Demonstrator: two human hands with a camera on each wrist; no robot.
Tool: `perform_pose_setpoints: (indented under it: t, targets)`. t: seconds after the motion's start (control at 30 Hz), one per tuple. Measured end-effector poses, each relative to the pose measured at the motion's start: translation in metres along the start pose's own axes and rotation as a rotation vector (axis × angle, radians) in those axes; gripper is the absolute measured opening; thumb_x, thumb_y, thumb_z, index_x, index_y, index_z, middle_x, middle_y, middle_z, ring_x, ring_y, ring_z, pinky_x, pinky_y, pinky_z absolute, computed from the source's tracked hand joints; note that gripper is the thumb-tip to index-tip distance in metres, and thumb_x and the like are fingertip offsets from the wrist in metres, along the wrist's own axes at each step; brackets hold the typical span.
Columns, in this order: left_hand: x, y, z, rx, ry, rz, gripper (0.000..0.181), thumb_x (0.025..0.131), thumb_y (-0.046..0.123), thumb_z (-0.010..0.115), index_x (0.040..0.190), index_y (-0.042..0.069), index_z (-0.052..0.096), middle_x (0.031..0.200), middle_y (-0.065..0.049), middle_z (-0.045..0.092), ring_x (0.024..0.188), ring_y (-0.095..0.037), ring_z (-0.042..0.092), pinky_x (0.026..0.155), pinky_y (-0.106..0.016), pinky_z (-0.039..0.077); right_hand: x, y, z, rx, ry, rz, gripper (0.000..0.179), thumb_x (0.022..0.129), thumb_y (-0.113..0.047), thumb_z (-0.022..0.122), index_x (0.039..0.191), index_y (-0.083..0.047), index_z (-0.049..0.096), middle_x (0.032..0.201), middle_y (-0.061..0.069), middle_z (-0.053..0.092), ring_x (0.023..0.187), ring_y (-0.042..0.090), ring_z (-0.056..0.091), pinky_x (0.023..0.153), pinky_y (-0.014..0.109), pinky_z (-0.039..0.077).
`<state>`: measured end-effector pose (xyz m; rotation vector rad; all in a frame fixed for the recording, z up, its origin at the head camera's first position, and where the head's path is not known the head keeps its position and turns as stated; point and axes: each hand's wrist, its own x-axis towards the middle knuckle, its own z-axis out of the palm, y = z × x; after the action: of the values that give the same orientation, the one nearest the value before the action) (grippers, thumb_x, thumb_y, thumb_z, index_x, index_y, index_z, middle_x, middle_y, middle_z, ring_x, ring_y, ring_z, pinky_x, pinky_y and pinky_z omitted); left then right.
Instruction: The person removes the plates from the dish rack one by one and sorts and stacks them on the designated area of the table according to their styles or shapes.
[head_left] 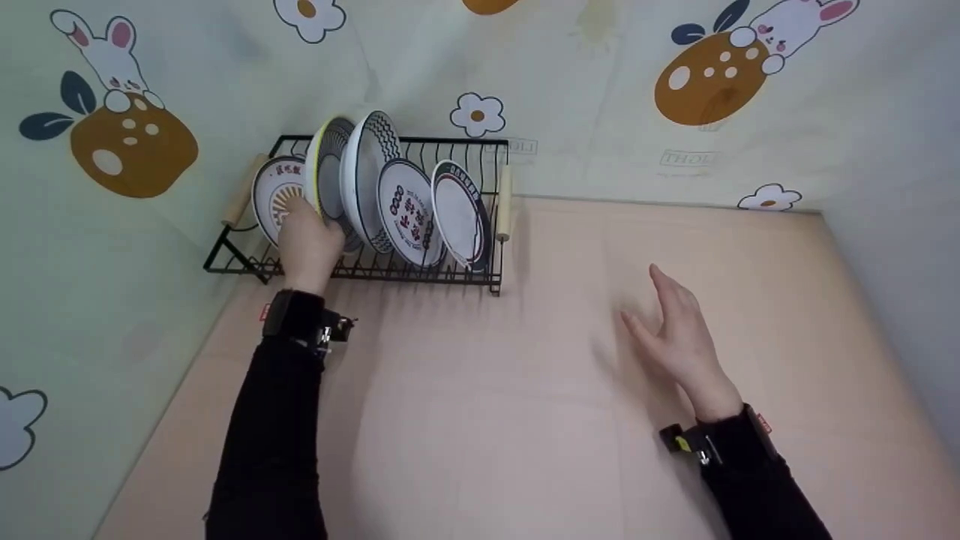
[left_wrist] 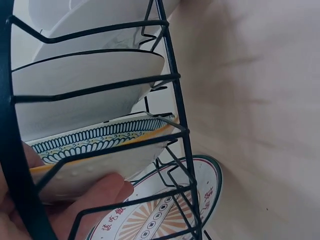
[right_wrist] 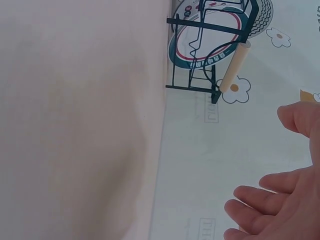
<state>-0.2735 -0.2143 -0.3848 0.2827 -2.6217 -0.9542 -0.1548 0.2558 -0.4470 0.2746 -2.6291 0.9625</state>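
My left hand [head_left: 307, 244] reaches into a black wire dish rack [head_left: 390, 280] and pinches a yellow-rimmed bowl [head_left: 328, 169]. In the left wrist view the thumb lies at the patterned inside of this bowl [left_wrist: 107, 162] and the fingers press its outer wall. To its left leans a plate with a sunburst print [head_left: 274, 184]. A larger white bowl [head_left: 367, 180] with a dark wavy pattern stands upright to its right. My right hand [head_left: 686, 345] hovers above the table at right, holding nothing, thumb apart from the extended fingers.
Further right in the rack lean a plate with red lettering [head_left: 411, 214] and a dark-rimmed plate [head_left: 459, 214]. Wooden handles [head_left: 505, 202] flank the rack. It stands on a pale pink tabletop [head_left: 487, 390], close to a printed wall covering [head_left: 585, 120].
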Motion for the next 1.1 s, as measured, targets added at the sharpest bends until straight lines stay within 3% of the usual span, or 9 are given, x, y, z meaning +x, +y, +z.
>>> perform_pose_setpoints:
  t: [0.4,0.6,0.93,1.1]
  targets:
    - [0.001,0.002,0.007,-0.096,0.056,-0.069,0.044,0.090,-0.006,0.047,0.132,-0.013,0.037,0.124,-0.035,0.056,0.112,-0.045,0.059,0.092,-0.051,0.051,-0.001,-0.006,0.007,0.013,-0.044,0.005,0.073,0.090,-0.018,0.071,0.148,0.008,0.034,0.145,0.031,0.042,0.134,0.046,0.036,0.114,0.054,0.026]
    - [-0.003,0.002,0.004,-0.149,0.075,-0.107,0.048,0.091,-0.006,0.045,0.137,-0.012,0.033,0.127,-0.034,0.054,0.113,-0.045,0.059,0.090,-0.051,0.052,-0.002,-0.007,0.010,0.014,-0.049,-0.008,0.073,0.089,-0.017,0.071,0.147,0.009,0.035,0.143,0.032,0.044,0.132,0.047,0.037,0.113,0.054,0.027]
    - [0.000,0.009,-0.015,-0.233,0.219,-0.095,0.042,0.093,-0.004,0.044,0.134,-0.008,0.037,0.134,-0.026,0.052,0.120,-0.035,0.056,0.095,-0.044,0.051,0.000,-0.009,0.012,0.024,-0.034,-0.034,0.073,0.088,-0.017,0.072,0.147,0.009,0.036,0.142,0.031,0.045,0.131,0.046,0.039,0.111,0.054,0.030]
    - [0.000,0.014,-0.026,-0.275,0.310,-0.093,0.038,0.092,-0.005,0.043,0.130,-0.007,0.040,0.128,-0.022,0.056,0.112,-0.030,0.060,0.090,-0.039,0.053,0.002,-0.013,0.015,0.031,-0.032,-0.070,0.072,0.088,-0.016,0.073,0.146,0.009,0.037,0.142,0.031,0.046,0.131,0.046,0.040,0.111,0.054,0.030]
